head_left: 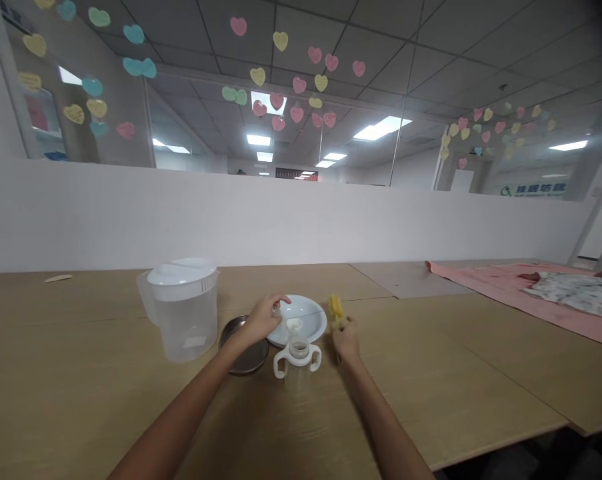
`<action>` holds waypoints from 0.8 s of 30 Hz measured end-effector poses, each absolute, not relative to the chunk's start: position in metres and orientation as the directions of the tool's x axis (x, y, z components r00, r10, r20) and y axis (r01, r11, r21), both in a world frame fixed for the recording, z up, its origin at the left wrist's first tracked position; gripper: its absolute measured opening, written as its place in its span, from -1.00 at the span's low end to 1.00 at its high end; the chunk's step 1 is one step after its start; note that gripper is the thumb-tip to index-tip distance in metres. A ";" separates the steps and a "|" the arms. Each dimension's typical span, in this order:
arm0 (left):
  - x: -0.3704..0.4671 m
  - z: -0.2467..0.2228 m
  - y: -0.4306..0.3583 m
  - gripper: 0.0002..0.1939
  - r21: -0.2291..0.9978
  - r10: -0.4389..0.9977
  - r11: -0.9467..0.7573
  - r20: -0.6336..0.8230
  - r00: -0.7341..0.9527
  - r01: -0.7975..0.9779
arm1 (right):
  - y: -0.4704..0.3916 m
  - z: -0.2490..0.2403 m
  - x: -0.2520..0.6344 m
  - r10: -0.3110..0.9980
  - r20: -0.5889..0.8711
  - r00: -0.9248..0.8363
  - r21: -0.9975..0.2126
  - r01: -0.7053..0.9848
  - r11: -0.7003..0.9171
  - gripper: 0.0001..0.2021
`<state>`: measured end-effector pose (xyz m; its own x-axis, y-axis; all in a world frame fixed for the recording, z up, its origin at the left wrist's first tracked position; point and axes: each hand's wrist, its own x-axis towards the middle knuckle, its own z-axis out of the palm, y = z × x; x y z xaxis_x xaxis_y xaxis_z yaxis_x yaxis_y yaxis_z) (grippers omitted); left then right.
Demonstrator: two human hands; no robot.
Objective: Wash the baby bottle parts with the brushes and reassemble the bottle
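My left hand (263,321) is closed on a small clear piece (276,310) above the left side of a white bowl (313,323); its exact kind is too small to tell. My right hand (347,340), right of the bowl, grips a brush with a yellow sponge head (335,307), held upright and slightly blurred. Between my arms, a clear baby bottle (298,377) with two white side handles stands upright with its mouth uncovered. A small white ring (294,325) lies in the bowl. Under my left wrist sits a dark round metal tray (248,360), partly hidden.
A clear plastic pitcher (188,327) with a white lid stands on the wooden table (421,387) at the left. At the far right, a pink cloth (485,280) carries a patterned white cloth (573,291). A white wall (281,220) rises behind the table.
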<state>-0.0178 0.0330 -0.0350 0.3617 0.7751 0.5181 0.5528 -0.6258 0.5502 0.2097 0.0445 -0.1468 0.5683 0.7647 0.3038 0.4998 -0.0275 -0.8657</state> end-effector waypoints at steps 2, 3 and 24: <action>-0.015 -0.031 0.032 -0.50 0.685 0.815 -0.580 0.499 0.296 0.442 | 0.041 -0.138 0.216 0.716 0.208 0.666 -0.914 0.394 -0.101 -0.38; -0.013 -0.030 0.030 -0.46 0.754 0.839 -0.543 0.474 0.266 0.370 | 0.038 -0.133 0.217 0.688 0.202 0.697 -0.926 0.364 -0.096 -0.39; -0.005 0.003 -0.003 -0.36 0.920 0.923 -0.379 0.384 0.037 -0.101 | 0.006 -0.117 0.186 0.582 0.813 -0.009 -0.350 0.791 0.502 -0.60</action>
<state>-0.0054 -0.0032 0.0027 0.0371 0.9227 0.3838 -0.1014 -0.3786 0.9200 0.1862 0.0061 -0.1167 -0.0093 0.5821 0.8131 0.7912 0.5015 -0.3500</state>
